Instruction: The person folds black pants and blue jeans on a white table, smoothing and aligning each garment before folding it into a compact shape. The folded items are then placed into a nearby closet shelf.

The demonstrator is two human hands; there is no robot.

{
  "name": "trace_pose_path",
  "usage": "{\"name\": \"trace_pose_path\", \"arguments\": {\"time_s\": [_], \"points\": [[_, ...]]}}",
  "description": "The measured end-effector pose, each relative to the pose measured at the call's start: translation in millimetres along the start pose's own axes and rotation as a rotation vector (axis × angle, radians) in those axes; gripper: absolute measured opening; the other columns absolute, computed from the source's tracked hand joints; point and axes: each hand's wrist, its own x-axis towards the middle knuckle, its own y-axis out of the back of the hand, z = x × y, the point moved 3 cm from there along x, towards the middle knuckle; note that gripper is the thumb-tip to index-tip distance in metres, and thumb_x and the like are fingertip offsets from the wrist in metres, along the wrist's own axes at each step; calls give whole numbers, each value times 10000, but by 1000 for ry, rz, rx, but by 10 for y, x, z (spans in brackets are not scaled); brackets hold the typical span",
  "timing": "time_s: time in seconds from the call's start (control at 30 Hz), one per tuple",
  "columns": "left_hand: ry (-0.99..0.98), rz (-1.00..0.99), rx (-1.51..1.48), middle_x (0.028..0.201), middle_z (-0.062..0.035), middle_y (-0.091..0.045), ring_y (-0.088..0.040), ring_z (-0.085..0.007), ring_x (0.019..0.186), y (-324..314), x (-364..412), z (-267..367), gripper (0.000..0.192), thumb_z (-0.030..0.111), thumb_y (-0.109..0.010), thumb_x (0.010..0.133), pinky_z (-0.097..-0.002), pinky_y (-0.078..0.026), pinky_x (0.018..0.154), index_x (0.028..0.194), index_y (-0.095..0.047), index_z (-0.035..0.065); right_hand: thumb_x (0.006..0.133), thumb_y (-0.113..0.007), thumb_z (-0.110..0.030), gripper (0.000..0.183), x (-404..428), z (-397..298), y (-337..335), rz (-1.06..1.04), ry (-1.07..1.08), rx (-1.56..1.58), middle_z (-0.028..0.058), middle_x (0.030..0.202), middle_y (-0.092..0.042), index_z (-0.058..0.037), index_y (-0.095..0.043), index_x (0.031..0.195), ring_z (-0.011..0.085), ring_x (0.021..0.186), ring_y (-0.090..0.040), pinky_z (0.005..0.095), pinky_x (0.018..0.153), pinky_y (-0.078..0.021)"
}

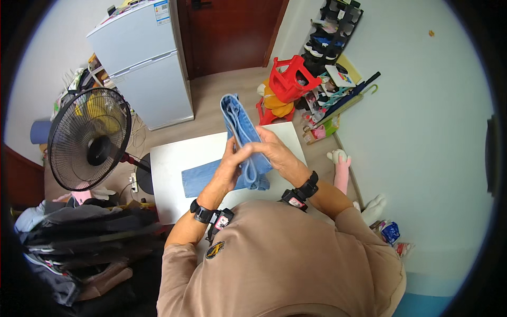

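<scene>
A pair of blue denim jeans (247, 136) is bunched lengthwise between my two hands above a white table (170, 158). One denim leg (202, 178) extends left, flat over the tabletop. My left hand (231, 160) grips the folded denim from the left side, its fingertips partly hidden behind the cloth. From the right, my right hand (275, 150) holds the same bundle, with its thumb reaching across toward the left hand. The upper end of the bundle points away from me, showing stacked layers and seams. Both wrists wear black straps with small devices.
Left of the table stands a black floor fan (95, 138), with a white refrigerator (146, 63) behind it. Red plastic stools (293, 79) and a shoe rack (332, 39) line the far right. Dark clothes (91, 237) are piled at lower left. A pink plush toy (341, 172) lies by the wall.
</scene>
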Motion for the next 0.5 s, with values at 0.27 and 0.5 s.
{"name": "trace_pose_path", "arguments": {"time_s": [0.27, 0.5], "points": [[60, 29, 278, 1107, -65, -565, -565, -179, 991, 211, -69, -158, 685, -40, -663, 671, -303, -487, 818, 1301, -406, 40, 723, -552, 63, 460, -4, 371, 203, -153, -124, -23, 86, 1096, -604, 27, -511, 1179, 136, 1006, -588, 279, 904, -464], [-39, -27, 704, 919, -85, -671, -600, -162, 843, 756, -208, 81, 484, -96, -481, 618, -289, -480, 762, 1064, -635, 11, 652, -551, 12, 357, -169, -195, 695, -164, 182, -1140, 167, 830, -644, -23, -568, 1007, 298, 801, -636, 354, 733, -489]]}}
